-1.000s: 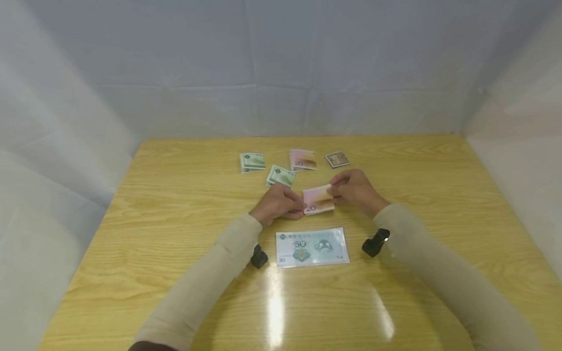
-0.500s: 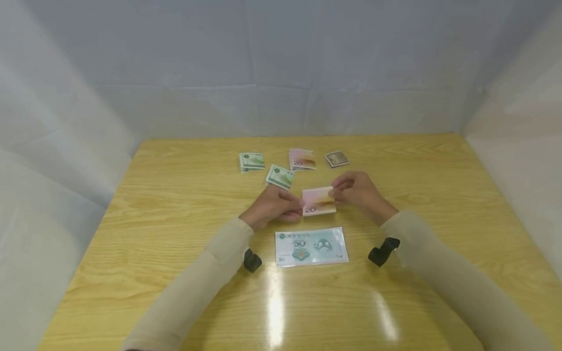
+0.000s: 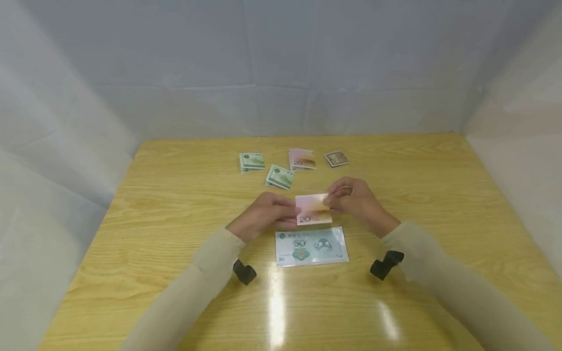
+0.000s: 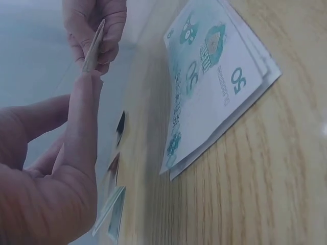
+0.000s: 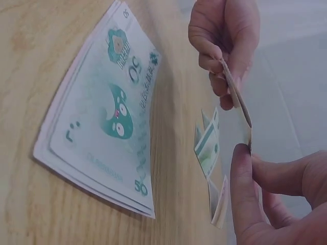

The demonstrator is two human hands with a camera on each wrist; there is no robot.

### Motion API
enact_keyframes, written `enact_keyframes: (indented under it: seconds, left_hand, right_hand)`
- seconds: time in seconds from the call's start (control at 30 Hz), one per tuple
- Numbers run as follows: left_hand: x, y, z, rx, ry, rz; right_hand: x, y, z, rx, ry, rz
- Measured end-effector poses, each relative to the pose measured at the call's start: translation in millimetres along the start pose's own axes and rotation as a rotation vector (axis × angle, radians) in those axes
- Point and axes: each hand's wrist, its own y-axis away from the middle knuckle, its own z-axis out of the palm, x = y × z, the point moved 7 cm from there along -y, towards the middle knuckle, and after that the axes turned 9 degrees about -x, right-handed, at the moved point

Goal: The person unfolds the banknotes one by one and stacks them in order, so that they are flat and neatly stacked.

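A folded pink banknote (image 3: 313, 208) marked 20 is held up off the table between both hands. My left hand (image 3: 268, 213) pinches its left edge, and my right hand (image 3: 356, 201) pinches its right edge near the top. In the left wrist view the folded banknote (image 4: 94, 48) appears edge-on, a thin strip between the fingertips. Just below the hands lies a flat green banknote (image 3: 311, 247) marked 50. Both wrist views show it topping a small stack, its sheets slightly fanned.
Behind the hands sit two folded green banknotes (image 3: 252, 162) (image 3: 280, 177), a folded pink banknote (image 3: 302, 159) and a small folded brown banknote (image 3: 336, 158). The wooden table (image 3: 175, 195) ends at a pale cloth backdrop (image 3: 281, 87), with cloth at both sides too.
Both hands have drawn the folded pink banknote toward the person and slightly left, nearer the 50 stack. The folded green banknote behind the left hand now shows fully. The other notes stay put.
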Motion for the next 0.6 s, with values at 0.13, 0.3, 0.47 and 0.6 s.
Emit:
enact_keyframes:
  seconds: [0.13,0.3,0.47,0.6]
  left_hand:
    - [-0.2,7.8,1.5,0.004,0.031,0.025]
    - [1.4,17.8,3.8,0.008,0.008,0.071]
    - [1.5,25.0,7.6,0.004,0.017,0.106]
    - [0.1,28.5,11.0,-0.001,0.039,0.11]
  right_hand:
    - [1,4.5,4,-0.011,0.036,-0.015]
    - [5,8.3,10,-0.025,0.07,-0.003]
    - [8,11.1,16,-0.027,0.132,0.019]
    - [9,12.5,23,-0.053,0.115,0.0]
